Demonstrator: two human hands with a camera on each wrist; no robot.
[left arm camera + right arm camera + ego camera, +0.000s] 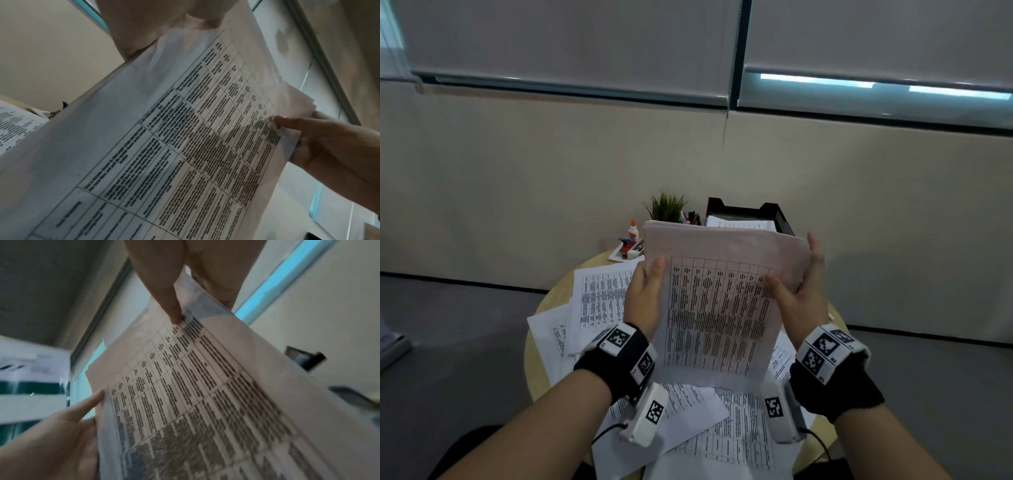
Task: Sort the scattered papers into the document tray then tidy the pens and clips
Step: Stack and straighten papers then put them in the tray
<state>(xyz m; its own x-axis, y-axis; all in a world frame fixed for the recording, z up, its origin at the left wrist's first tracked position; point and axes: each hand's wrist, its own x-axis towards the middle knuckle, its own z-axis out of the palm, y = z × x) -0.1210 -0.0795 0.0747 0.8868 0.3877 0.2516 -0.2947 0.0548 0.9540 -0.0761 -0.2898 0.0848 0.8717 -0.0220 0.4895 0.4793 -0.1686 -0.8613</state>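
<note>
I hold a stack of printed table sheets [722, 301] upright above the round table [530, 363]. My left hand [649, 287] grips its left edge, thumb on the front sheet. My right hand [796, 274] grips the right edge, thumb in front and fingers behind. The left wrist view shows the stack [185, 146] with the right hand [329, 146] pinching its far edge. The right wrist view shows the stack [205, 394], my right thumb on it and the left hand [61, 426]. The black document tray [780, 214] stands behind, with paper inside. More loose sheets [599, 294] cover the table.
A small green plant [666, 205] and a pen holder [693, 217] stand left of the tray. A glue bottle [633, 230] and a small white tray of desk items [628, 251] sit at the table's back left. Grey floor surrounds the table; a wall is close behind.
</note>
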